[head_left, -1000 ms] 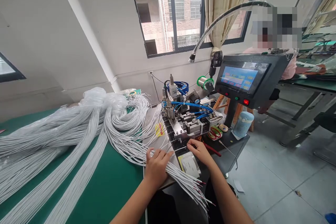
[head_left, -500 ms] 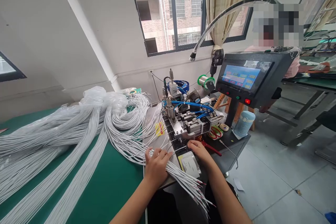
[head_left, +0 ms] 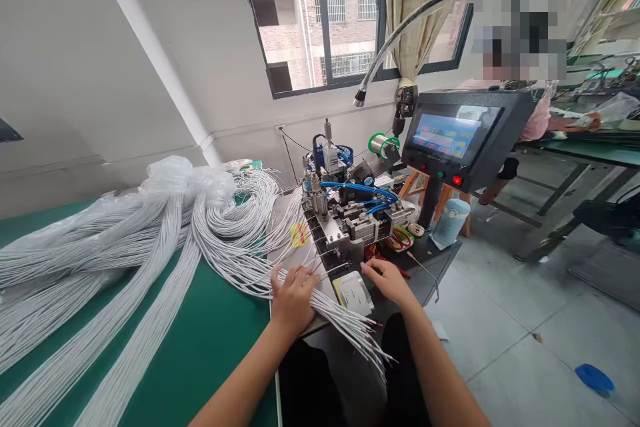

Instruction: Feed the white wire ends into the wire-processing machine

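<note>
My left hand (head_left: pixel 294 293) is closed over a bundle of thin white cables (head_left: pixel 345 320) at the table's edge. Their loose ends, some with red tips, hang past the hand to the lower right. A single white cable (head_left: pixel 334 271) runs from this hand towards the front of a small bench machine (head_left: pixel 345 213). Just right of that cable's end is my right hand (head_left: pixel 391 282). Its thumb and index finger look slightly apart, with nothing visible between them. Below the machine's front sits a white and yellow block (head_left: pixel 354 293), close to both hands.
More white cable bundles (head_left: pixel 165 227), partly wrapped in plastic, cover the green table (head_left: pixel 220 340) on the left. A control screen (head_left: pixel 447 133) stands behind the machine, near a wire spool (head_left: pixel 383 145) and a blue canister (head_left: pixel 449 221). Another person sits beyond the screen.
My right hand has let go of the single cable's end and moved slightly right of it. My left hand stays on the bundle. The whole view has shifted a little.
</note>
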Available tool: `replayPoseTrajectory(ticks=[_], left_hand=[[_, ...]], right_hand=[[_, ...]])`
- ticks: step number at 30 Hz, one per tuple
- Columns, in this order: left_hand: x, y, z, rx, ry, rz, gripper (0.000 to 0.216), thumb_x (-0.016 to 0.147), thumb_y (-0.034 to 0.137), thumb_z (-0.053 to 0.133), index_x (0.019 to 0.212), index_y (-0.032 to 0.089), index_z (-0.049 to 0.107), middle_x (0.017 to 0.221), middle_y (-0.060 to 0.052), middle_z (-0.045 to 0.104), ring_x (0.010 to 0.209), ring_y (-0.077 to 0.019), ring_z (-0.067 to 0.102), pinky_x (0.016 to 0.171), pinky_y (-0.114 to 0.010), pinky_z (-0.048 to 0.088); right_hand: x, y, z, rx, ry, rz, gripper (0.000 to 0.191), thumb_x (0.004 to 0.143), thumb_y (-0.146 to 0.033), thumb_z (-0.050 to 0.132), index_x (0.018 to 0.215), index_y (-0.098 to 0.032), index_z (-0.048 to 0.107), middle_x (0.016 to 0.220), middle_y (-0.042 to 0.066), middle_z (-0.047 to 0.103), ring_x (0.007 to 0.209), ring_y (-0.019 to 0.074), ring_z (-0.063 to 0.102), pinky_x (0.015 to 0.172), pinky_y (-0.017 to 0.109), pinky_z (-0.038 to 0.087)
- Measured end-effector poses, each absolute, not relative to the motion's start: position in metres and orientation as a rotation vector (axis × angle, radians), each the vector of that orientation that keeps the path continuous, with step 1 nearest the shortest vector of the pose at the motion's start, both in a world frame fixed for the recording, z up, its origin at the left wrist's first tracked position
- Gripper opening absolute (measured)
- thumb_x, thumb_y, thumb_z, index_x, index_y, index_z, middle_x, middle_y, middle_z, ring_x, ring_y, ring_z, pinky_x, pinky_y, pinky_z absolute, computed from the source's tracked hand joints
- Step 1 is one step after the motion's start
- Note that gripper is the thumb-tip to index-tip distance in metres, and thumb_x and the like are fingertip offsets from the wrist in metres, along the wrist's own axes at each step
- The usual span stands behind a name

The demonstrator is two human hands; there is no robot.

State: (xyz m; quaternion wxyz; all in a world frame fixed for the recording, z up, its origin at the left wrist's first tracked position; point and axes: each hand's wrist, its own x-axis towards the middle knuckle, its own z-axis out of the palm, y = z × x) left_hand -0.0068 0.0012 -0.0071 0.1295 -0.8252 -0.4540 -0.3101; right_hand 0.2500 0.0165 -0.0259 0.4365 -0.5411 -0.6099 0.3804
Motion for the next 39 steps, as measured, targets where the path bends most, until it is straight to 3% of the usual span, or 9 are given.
replayPoseTrajectory(ticks=[5,13,18,26,33,39], left_hand=[[-0.008,0.002,-0.007,-2.435,-1.364,-0.873,0.026,0.082,0.012,0.052,0.097,0.027,0.068,0.098,-0.003,0.070,0.107,-0.0248,0.058,0.108,-0.051,0.018],[-0.007,0.003,-0.007,-2.376,-1.399,-0.840,0.020,0.082,0.018,0.057,0.096,0.026,0.069,0.116,-0.007,0.067,0.114,-0.0293,0.055,0.107,-0.054,0.019],[-0.009,0.006,-0.009,-2.479,-1.159,-0.938,0.024,0.085,0.014,0.052,0.096,0.027,0.068,0.104,-0.002,0.070,0.098,-0.0204,0.064,0.108,-0.048,0.018],[-0.011,0.004,-0.001,-2.622,-0.792,-0.933,0.030,0.093,0.019,0.045,0.117,0.028,0.063,0.091,0.001,0.071,0.076,-0.0121,0.063,0.106,-0.041,0.023],[-0.011,-0.001,0.006,-2.563,-0.763,-0.965,0.029,0.092,0.022,0.051,0.118,0.028,0.062,0.084,0.003,0.070,0.068,-0.0100,0.061,0.095,-0.036,0.030],[-0.010,-0.001,0.007,-2.539,-0.815,-1.012,0.026,0.090,0.026,0.051,0.113,0.027,0.065,0.082,0.002,0.069,0.065,-0.0104,0.061,0.088,-0.035,0.032]], right_hand=[[0.270,-0.024,0.002,-1.419,-1.794,1.015,0.040,0.088,-0.048,0.050,0.067,-0.016,0.064,0.059,0.001,0.058,0.057,0.0144,0.049,0.056,0.025,0.035],[0.276,-0.051,0.010,-1.241,-1.978,1.430,0.026,0.084,-0.040,0.062,0.082,-0.016,0.072,0.064,0.002,0.065,0.054,0.0127,0.052,0.050,0.021,0.040],[0.276,-0.044,0.007,-1.257,-1.885,1.241,0.025,0.087,-0.036,0.059,0.078,-0.016,0.070,0.065,0.002,0.064,0.053,0.0116,0.050,0.050,0.022,0.038],[0.260,-0.017,0.006,-1.195,-1.602,0.917,0.024,0.086,-0.039,0.060,0.081,-0.017,0.067,0.073,0.003,0.063,0.063,0.0147,0.052,0.058,0.025,0.040],[0.232,0.010,-0.005,-1.051,-1.374,0.992,0.030,0.085,-0.045,0.060,0.071,-0.018,0.058,0.062,-0.003,0.047,0.056,0.0115,0.039,0.052,0.024,0.030],[0.218,0.022,-0.010,-0.864,-1.283,1.144,0.033,0.084,-0.046,0.062,0.067,-0.018,0.055,0.059,-0.004,0.045,0.054,0.0108,0.036,0.053,0.024,0.030]])
